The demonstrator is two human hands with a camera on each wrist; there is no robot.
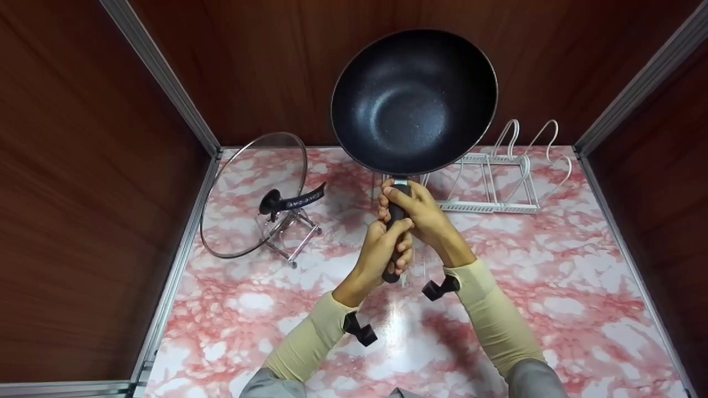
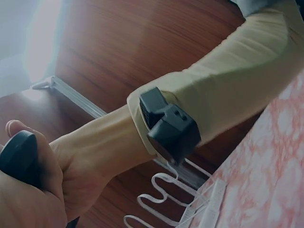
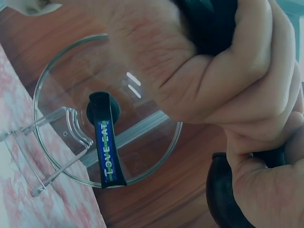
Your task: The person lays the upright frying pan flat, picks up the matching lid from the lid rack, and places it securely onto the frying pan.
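Observation:
A deep black frying pan (image 1: 415, 99) is held up above the table, its dark inner surface facing the head view. Both hands are wrapped round its black handle (image 1: 396, 213). My right hand (image 1: 423, 213) grips the upper part, close to the metal collar by the pan. Lower down, my left hand (image 1: 381, 249) holds the same handle, with the rounded end sticking out below its fingers. A glass lid (image 1: 238, 193) with a black knob and a lettered strap leans on a small wire stand (image 1: 301, 237) to the left, apart from both hands.
A white wire rack (image 1: 487, 207) with curved dividers stands at the back right, partly behind the pan and right hand. Dark wood panels (image 1: 83, 193) in metal frames rise on the left, back and right. The table (image 1: 249, 331) has a red-and-white marbled top.

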